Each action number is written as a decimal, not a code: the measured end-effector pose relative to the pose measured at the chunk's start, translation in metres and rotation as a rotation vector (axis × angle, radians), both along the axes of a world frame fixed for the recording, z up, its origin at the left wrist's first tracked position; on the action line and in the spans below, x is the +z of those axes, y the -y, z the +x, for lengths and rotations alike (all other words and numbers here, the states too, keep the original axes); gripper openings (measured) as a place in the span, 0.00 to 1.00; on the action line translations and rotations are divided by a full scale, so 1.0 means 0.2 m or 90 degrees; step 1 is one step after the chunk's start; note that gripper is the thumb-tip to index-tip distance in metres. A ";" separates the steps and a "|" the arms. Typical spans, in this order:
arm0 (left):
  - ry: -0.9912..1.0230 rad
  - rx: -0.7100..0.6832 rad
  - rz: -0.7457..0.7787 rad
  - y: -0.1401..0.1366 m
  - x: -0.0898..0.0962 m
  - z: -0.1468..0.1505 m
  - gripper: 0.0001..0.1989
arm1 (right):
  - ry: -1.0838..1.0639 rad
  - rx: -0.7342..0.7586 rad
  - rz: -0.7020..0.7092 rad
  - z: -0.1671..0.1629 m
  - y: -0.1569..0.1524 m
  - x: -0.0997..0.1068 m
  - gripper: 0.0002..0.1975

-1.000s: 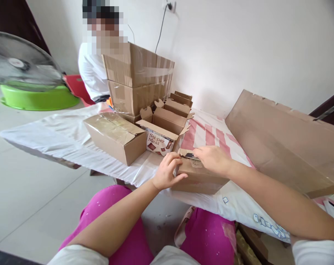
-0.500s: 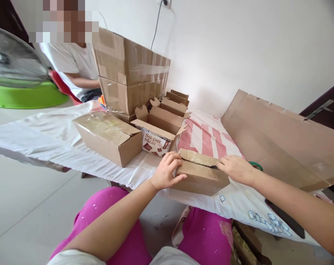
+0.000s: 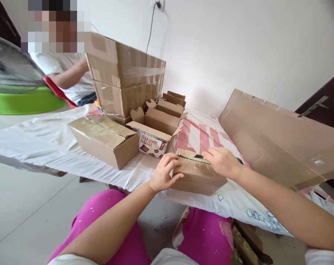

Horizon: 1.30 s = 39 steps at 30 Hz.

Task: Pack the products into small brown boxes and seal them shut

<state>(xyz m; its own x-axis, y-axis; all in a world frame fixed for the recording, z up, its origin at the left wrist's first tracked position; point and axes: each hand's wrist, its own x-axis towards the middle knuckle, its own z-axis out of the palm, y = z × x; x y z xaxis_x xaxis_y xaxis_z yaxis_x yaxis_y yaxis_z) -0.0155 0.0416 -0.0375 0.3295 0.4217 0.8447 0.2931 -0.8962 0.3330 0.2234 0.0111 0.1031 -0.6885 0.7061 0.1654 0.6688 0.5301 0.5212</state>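
Note:
A small taped cardboard box (image 3: 198, 180) lies in front of me near the table's edge. My left hand (image 3: 165, 173) grips its left end, fingers bent over the top edge and thumb on the near side. Over the box's top, my right hand (image 3: 222, 162) is closed round what looks like a pair of scissors (image 3: 199, 156). The dark blade lies at the slit in the taped seam, and a bit of green handle shows behind the hand. Most of the tool is hidden by my fingers.
A closed box (image 3: 103, 138) stands to the left. Beside it is an open printed box (image 3: 153, 141), with more open boxes behind. Large stacked cartons (image 3: 123, 77) rise at the back. A cardboard sheet (image 3: 277, 140) leans at right. A person (image 3: 64, 73) sits beyond the cartons, near a fan (image 3: 15, 70).
My right hand has moved left along the box's top with the dark blade, and more of the seam shows parted. My left hand stays on the box. The other person's arm has risen.

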 end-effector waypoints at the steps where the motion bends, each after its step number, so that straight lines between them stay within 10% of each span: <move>1: -0.001 -0.002 -0.002 0.00 0.00 0.00 0.16 | 0.008 0.004 -0.020 -0.06 -0.02 -0.01 0.11; 6: -0.020 0.010 -0.001 -0.01 -0.01 0.00 0.16 | 0.088 0.012 -0.095 -0.19 -0.08 -0.03 0.11; 15: -0.050 -0.003 -0.007 -0.02 0.00 0.02 0.14 | 0.242 0.007 -0.154 0.07 -0.03 -0.01 0.09; 26: -0.045 -0.002 -0.021 0.00 -0.03 0.02 0.24 | 0.060 0.056 -0.010 0.24 0.06 -0.03 0.13; 39: -0.040 -0.059 -0.041 -0.04 -0.03 0.02 0.14 | -0.004 -0.047 -0.070 -0.10 -0.05 -0.07 0.13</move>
